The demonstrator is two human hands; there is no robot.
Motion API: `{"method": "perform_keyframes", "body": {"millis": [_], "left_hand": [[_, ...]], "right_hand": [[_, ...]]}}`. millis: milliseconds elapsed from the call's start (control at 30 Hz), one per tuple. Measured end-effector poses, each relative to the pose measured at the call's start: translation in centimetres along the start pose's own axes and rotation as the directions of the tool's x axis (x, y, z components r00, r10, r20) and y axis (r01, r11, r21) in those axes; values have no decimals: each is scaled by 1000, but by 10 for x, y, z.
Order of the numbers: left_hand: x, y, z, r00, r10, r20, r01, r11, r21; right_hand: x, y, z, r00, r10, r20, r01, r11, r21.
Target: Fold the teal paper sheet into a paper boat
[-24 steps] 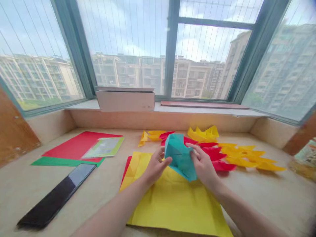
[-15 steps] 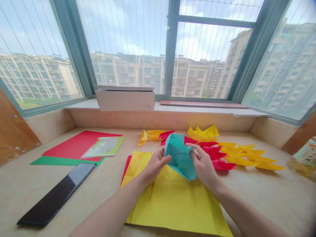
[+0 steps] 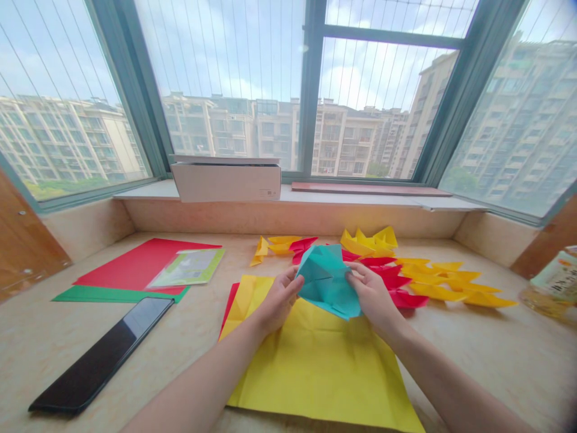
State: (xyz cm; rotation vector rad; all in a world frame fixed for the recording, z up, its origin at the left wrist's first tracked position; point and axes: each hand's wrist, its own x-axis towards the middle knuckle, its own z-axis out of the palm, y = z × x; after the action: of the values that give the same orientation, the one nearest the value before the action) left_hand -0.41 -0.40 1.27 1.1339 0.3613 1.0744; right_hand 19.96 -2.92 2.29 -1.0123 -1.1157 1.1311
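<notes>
A folded sheet of teal origami paper [image 3: 328,281], partly opened out with creases and a slit across its middle, is held up between both hands. My left hand [image 3: 283,294] pinches its left corner between thumb and fingers. On the opposite side my right hand [image 3: 370,293] grips the right edge, thumb toward me. Beneath them lies a large creased yellow sheet [image 3: 324,373], with a red sheet showing at its left edge. Just behind the hands sit folded red paper boats [image 3: 396,279], and yellow paper boats [image 3: 451,282] spread to their right.
At left, red paper [image 3: 144,261] and green paper [image 3: 112,294] lie under a clear packet [image 3: 192,267]. A black phone [image 3: 103,355] rests nearer me. More yellow folded boats [image 3: 369,242] stand at the back. A white box [image 3: 225,182] is on the sill; a jar [image 3: 554,285] stands far right.
The teal paper has tilted and spread wider between my hands, its lower point rising slightly. My left hand has shifted a little left, still gripping.
</notes>
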Motion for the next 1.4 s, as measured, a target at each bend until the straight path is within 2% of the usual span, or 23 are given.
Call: {"method": "perform_keyframes", "body": {"millis": [167,333,400,467,533,600,700,800,867,900,1000,1067,1133,1267,1400], "left_hand": [[2,-5,-6,996,2,-85,-1,1000,2],[4,-9,-9,994,6,-108,-5,1000,15],[3,-9,-7,995,11,-97,-7,999,46],[2,-10,-4,997,22,-80,-14,995,98],[1,-11,-1,997,37,-63,-27,987,157],[0,-12,2,998,56,-42,-47,979,196],[-2,-13,4,998,55,3,-55,975,217],[-3,-12,4,1000,20,19,-23,978,209],[-4,-11,5,1000,9,0,-9,982,189],[-4,-11,5,1000,4,-11,-2,984,180],[-6,-11,7,999,-19,-26,23,988,152],[-6,-11,8,998,-39,-38,44,990,137],[-5,-11,9,996,-46,-77,55,990,127],[-1,-9,8,970,19,-243,17,989,146],[3,-7,7,910,89,-406,-22,986,167]], "right_hand": [[-1,-6,2,999,42,-32,-40,998,49],[-1,-7,3,999,49,-8,-49,999,16],[-1,-4,1,1000,-1,-8,0,998,-61],[-1,-1,-1,990,-130,-55,115,966,-233],[-1,2,-4,947,-306,-95,230,855,-466],[-2,4,-6,891,-445,-87,292,710,-641],[-3,6,-8,805,-593,-22,378,541,-751],[-4,4,-9,669,-738,87,463,323,-826],[-6,2,-8,594,-788,160,464,173,-869],[-7,1,-8,575,-795,192,452,114,-884],[-11,-1,-6,588,-767,256,399,1,-917],[-14,-1,-5,599,-754,269,356,-50,-933],[-15,-2,-5,587,-761,276,339,-78,-937],[-14,-6,-5,562,-745,359,460,-79,-884],[-11,-7,-4,623,-665,413,462,-114,-880]]}}
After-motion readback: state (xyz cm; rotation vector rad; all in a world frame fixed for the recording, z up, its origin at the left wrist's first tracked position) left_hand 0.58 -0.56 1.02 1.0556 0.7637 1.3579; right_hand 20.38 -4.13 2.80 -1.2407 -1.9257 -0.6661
